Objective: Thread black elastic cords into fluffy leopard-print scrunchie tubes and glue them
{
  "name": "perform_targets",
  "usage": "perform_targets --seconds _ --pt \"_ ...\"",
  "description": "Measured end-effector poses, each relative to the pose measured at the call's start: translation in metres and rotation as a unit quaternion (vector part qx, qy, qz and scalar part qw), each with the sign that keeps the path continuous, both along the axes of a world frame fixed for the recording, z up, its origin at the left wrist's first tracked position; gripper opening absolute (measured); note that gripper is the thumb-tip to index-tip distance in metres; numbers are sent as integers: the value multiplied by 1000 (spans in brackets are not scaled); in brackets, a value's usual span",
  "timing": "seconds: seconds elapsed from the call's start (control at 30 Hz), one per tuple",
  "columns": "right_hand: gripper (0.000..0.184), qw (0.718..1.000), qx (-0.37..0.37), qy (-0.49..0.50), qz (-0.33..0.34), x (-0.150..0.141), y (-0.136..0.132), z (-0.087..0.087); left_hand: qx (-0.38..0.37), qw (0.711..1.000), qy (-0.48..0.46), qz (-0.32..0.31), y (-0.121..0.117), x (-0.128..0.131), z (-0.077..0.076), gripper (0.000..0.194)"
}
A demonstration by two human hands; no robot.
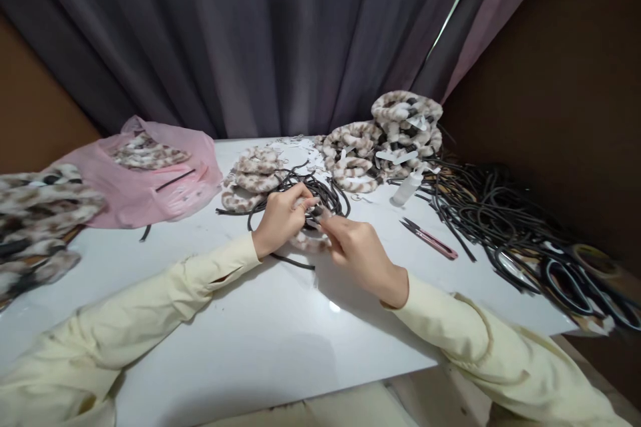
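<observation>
Over the middle of the white table, my left hand (pixel 283 219) and my right hand (pixel 363 250) meet with their fingers closed on a spotted furry ring (pixel 309 242). A short dark piece shows between the fingertips at the top of the ring; its details are too small to make out. Behind my hands lies a tangle of black cords (pixel 325 193). Several furry rings (pixel 255 173) are stacked just left of the cords. One loose cord end sticks out below my left wrist.
A pink plastic bag (pixel 200 193) and more furry pieces (pixel 45 213) lie at left. Furry rings (pixel 408 120) pile up at back right. A small clear bottle (pixel 406 188), pink-handled thread snips (pixel 429 238) and a heap of black cords (pixel 491 213) are at right.
</observation>
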State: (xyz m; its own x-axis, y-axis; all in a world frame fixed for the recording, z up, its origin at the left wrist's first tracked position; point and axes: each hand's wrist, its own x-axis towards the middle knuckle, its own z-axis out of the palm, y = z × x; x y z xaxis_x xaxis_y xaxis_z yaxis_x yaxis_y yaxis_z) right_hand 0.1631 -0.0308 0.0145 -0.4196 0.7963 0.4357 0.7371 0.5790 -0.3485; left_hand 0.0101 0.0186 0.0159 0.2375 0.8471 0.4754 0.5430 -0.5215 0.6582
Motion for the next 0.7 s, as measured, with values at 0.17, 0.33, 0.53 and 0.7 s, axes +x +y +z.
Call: perform_targets --seconds 0.17,0.33,0.53,0.7 --pt "22 998 58 -5 -21 13 13 2 -27 998 9 -53 -2 -1 3 15" --pt "21 995 -18 98 24 16 25 7 -66 993 -7 -93 -7 -1 6 19" --pt "26 932 -281 215 81 19 33 14 -37 992 -30 -117 -9 -3 4 16" --pt "23 908 -325 233 124 23 40 9 -22 987 -27 -157 -10 -4 2 16"
